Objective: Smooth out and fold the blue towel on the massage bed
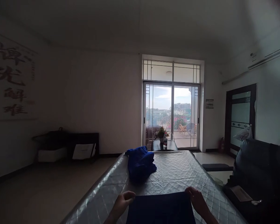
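Two far corners of the dark cloth (pixel 161 207) are pinched in our left hand (pixel 123 201) and right hand (pixel 197 199), above the silver-covered table's (pixel 172 165) near end. We probably do best pulling evenly, edge level, clear of the blue cloth (pixel 141 163).

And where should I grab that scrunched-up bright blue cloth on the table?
Try pinching the right side of the bright blue cloth, coming from above and the right. It lies in a loose, rumpled heap, and that side bulges toward the middle of the silver cover, so its folds should gather easily. The left hand and right hand hold a dark cloth.
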Demonstrator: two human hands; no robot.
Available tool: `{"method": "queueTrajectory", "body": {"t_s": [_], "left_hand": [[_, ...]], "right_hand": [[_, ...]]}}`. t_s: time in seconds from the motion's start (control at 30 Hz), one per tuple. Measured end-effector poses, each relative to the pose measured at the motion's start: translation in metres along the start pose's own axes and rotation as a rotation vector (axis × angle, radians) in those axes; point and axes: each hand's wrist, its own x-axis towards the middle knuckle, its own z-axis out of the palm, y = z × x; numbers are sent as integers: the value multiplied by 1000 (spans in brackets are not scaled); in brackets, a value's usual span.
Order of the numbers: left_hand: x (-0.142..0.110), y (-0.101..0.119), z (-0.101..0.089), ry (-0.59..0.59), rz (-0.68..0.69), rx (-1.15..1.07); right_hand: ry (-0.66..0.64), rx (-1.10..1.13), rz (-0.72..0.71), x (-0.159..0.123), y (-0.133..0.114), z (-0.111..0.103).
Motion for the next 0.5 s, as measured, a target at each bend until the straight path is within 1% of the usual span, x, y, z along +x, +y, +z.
{"method": "queueTrajectory", "body": {"t_s": [0.1,0.3,0.4,0.5], "left_hand": [[15,-7,9,27,27,-2],[40,-22,16,70,38,62],[49,-24,24,82,34,133],[49,-22,32,91,0,250]], "right_hand": [[1,-24,13,16,8,14],[11,-75,51,46,22,38],[7,-123,70,54,34,47],[-3,-187,78,55,43,52]]}}
